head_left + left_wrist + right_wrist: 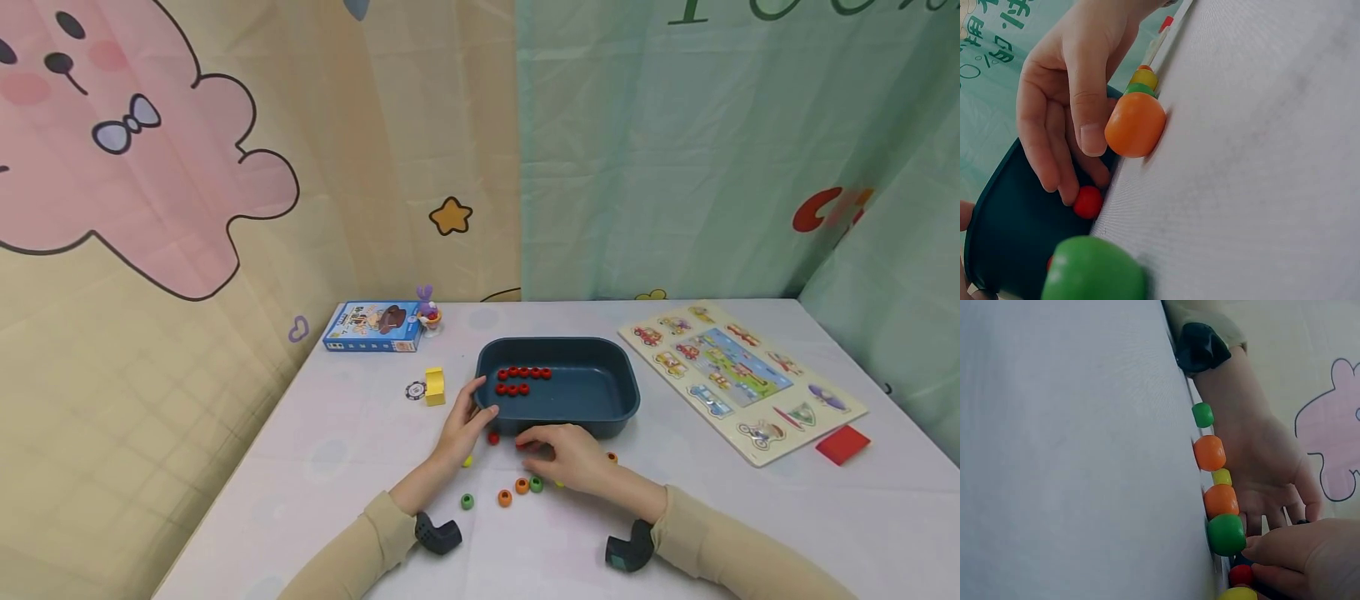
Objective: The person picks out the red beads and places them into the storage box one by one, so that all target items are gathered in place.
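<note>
A dark blue tray [558, 422] holds several red beads [524, 372] in two rows on its left side. My left hand [461, 425] grips the tray's near left corner, thumb at the front rim and fingers along the left side. In front of the tray my right hand [568, 457] reaches down with bent fingers. In the left wrist view its fingertips are right at a red bead [1088, 202] beside the tray wall, while the thumb stays apart from it. Another red bead [493, 437] lies near the left hand.
Green [467, 502], orange [505, 498] and yellow beads lie nearer me. Left of the tray are a yellow toy piece [435, 387] and a round chip [415, 390]. A blue box [373, 327] and a purple figurine [427, 311] stand behind; a puzzle board [738, 379] and red square [843, 445] lie right.
</note>
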`<state>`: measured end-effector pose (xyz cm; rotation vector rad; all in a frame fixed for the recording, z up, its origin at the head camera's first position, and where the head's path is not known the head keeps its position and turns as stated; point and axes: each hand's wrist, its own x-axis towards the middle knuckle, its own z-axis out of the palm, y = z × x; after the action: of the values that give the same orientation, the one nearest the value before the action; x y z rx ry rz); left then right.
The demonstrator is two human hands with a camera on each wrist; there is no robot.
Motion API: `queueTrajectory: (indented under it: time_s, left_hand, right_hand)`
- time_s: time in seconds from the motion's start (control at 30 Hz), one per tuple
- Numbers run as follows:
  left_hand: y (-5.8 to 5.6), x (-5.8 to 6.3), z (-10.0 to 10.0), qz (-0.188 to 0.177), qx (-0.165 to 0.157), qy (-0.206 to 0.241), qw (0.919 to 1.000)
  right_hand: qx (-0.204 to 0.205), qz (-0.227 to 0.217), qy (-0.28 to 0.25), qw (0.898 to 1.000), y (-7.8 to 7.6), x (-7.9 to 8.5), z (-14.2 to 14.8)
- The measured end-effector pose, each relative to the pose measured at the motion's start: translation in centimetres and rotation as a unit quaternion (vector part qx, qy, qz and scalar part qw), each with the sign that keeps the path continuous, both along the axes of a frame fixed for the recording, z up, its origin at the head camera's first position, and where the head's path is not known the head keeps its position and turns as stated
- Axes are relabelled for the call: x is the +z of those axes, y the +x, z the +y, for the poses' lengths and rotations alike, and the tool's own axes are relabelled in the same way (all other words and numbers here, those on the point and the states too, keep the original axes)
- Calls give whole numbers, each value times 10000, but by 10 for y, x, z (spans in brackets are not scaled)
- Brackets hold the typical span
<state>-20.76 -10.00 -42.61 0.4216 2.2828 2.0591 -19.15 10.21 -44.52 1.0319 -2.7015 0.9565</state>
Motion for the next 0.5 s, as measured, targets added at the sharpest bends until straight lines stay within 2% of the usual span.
queueTrajectory:
  time_s: [0.23, 0.5]
  left_hand:
    - [0, 1, 0, -11, -2, 12, 10000]
    - [1, 1, 0, -24, -39, 60, 10000]
  right_hand:
    - [-159, 369, 32, 9992, 2, -3, -6]
    - [-65, 419, -93, 9991, 2, -6, -13]
